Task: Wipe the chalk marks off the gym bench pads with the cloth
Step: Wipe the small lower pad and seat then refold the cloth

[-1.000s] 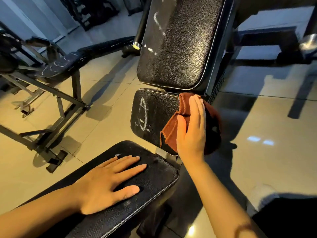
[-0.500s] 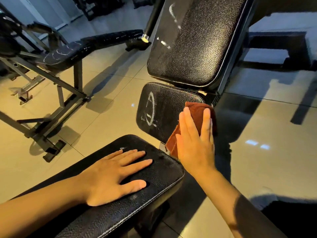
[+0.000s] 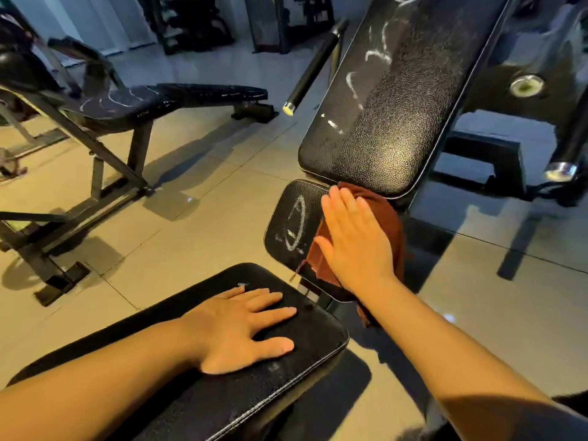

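While pressed flat under the straight-fingered right hand (image 3: pixel 356 246), rust-brown cloth (image 3: pixel 386 218) lay on the small black leather middle pad (image 3: pixel 286 214). Left hand (image 3: pixel 241 329) rested flat, fingers apart, holding nothing. Still unwiped: white chalk oval (image 3: pixel 296 229), scrawls on the long black backrest pad (image 3: pixel 381 106).

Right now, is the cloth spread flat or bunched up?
Bunched: the reddish-brown cloth lies in folds under the flat right hand, on the small middle pad.
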The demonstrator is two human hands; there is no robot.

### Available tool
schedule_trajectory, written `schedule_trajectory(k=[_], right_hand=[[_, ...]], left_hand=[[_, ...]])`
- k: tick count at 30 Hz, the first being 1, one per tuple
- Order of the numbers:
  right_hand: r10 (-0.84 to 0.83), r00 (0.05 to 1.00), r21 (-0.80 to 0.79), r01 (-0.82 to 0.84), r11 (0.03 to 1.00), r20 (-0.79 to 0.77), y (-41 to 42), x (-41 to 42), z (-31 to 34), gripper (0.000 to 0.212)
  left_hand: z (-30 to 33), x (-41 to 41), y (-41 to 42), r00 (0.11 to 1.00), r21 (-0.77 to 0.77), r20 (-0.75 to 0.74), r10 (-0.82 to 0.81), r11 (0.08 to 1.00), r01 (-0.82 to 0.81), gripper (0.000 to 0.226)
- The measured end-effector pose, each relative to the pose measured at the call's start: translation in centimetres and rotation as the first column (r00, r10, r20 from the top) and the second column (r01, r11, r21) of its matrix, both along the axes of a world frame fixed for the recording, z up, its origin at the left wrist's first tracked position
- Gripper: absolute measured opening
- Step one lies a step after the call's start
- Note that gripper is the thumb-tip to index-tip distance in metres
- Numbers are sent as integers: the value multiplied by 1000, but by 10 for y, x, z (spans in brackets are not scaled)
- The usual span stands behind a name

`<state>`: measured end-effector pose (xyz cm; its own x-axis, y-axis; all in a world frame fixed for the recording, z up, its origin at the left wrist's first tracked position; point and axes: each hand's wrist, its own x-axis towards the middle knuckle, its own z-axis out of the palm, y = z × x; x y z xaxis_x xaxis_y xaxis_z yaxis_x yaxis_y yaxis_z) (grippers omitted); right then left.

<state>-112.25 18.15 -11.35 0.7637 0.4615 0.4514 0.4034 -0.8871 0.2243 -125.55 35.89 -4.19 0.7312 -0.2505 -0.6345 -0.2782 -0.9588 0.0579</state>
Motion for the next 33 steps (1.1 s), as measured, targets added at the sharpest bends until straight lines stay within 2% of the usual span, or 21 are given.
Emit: schedule_trajectory(k=[4,6,8,10,13,15,17,20,23,26,28,31,33], right_hand=[[-38,997,-39,36,999,-65,3,-1,11,72],[63,995,-52,-68,996,-79,6,-18,0,71],[214,970,-93,-225,970,-118,4,-34,-17,59],[362,920,-157,-384,910,-152,-4,-40,-25,53],[498,849,-196,-527,827,-179,-17,-40,-20,50],[568,788,-155,-608,779,-239,-29,-45,-24,51],[607,726,-28,-649,761,-323,-41,-52,-28,50],[520,701,-20,-605,796,-488,-48,-65,-16,57],[386,734,-75,-508,858,-558,-53,-78,7,50],[208,788,7,-250,968,-580,-79,-89,26,60],[105,831,130,-40,991,-546,-97,-96,43,59],[72,911,422,117,899,-406,-105,-110,77,47],[109,947,639,116,760,-302,-102,-126,97,43]], left_hand=[[-2,1,2,1000,31,-15,-21,999,22,65],[-4,2,3,999,37,-16,-29,999,29,65],[-4,1,2,999,38,-13,-39,998,40,65],[-4,2,2,999,31,-5,-37,999,37,66],[-2,0,1,1000,28,2,-31,999,31,65],[-1,-1,2,999,20,23,-29,999,29,65],[1,-2,1,999,3,27,-22,1000,22,66],[7,-2,0,1000,-10,21,-11,1000,11,67],[16,-2,-1,996,9,67,-57,998,57,66],[23,0,-2,966,32,212,-146,989,142,60],[23,2,-5,935,31,309,-173,985,172,54],[21,1,-14,871,-17,456,-183,977,214,50],[18,-1,-19,834,-81,527,-166,966,244,54]])
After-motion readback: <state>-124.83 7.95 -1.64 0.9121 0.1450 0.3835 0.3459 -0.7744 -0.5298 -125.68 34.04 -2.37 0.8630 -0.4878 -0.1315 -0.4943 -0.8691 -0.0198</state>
